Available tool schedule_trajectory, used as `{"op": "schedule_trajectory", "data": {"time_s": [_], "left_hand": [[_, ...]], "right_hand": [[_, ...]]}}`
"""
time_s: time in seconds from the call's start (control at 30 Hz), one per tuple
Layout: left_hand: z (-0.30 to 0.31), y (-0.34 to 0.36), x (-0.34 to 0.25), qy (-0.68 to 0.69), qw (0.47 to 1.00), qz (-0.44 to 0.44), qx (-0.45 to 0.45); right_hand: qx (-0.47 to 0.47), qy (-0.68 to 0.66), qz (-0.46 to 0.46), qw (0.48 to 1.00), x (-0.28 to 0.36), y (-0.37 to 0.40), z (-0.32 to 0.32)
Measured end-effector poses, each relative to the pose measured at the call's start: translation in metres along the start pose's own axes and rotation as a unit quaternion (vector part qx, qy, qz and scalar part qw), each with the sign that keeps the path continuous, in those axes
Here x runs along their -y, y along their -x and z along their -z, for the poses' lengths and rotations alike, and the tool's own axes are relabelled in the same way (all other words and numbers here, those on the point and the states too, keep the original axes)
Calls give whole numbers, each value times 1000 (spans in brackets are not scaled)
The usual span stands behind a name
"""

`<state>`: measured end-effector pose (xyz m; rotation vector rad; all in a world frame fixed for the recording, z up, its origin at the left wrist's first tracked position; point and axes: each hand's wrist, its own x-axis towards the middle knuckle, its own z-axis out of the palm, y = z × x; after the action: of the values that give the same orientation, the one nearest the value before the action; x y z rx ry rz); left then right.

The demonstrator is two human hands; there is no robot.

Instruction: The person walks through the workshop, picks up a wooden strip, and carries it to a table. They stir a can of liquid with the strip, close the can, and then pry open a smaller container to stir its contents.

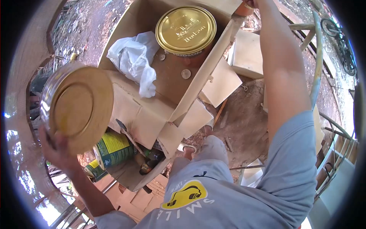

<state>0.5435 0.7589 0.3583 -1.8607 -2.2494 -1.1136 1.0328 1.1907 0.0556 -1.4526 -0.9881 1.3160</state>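
My left hand (pixel 59 150) grips a round gold tin (pixel 78 107) by its lower edge, tilted so one flat gold face with ringed ridges shows. The tin is raised beside the left side of an open cardboard box (pixel 129 110). Inside the box stand another round tin with a gold lid (pixel 186 30) marked "Hudson" and a crumpled white plastic bag (pixel 133 57). My right hand (pixel 252 4) is at the box's far right corner, by an orange-brown object (pixel 244 9). The frame's top edge cuts that hand off, so its fingers barely show.
Below the box, a cardboard compartment holds a green and yellow can (pixel 114 148) and dark bottle-like items (pixel 150 160). Pale boards or boxes (pixel 221 84) lie to the right on the dirt ground. Curved metal bars (pixel 316 57) stand at the right, with a bicycle (pixel 339 42) beyond.
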Motion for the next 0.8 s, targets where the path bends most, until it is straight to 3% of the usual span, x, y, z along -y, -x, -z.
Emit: {"op": "schedule_trajectory", "data": {"time_s": [0.07,0.13,0.2,0.27,0.33,0.43,0.5,0.6,0.73,0.8], "left_hand": [[32,21,-1,100,992,77,-12],[68,52,15,152,973,152,-81],[85,71,9,347,894,282,-42],[80,94,-1,365,875,312,-64],[79,113,-7,424,813,387,-95],[83,149,-4,422,792,426,-114],[86,175,6,434,771,450,-122],[90,205,16,424,754,476,-159],[107,260,41,446,716,514,-154],[121,283,47,450,695,537,-161]], "right_hand": [[16,18,18,1000,-4,-3,0],[50,41,67,996,-7,-8,5],[93,58,135,985,-16,-17,9],[108,50,180,976,-23,-28,16],[55,80,139,986,-19,-32,29],[-98,136,91,982,0,-14,41],[-157,158,117,968,20,36,25],[-157,159,247,943,63,191,-54],[-49,198,385,900,95,341,-130],[89,129,451,879,96,408,-168]]}}
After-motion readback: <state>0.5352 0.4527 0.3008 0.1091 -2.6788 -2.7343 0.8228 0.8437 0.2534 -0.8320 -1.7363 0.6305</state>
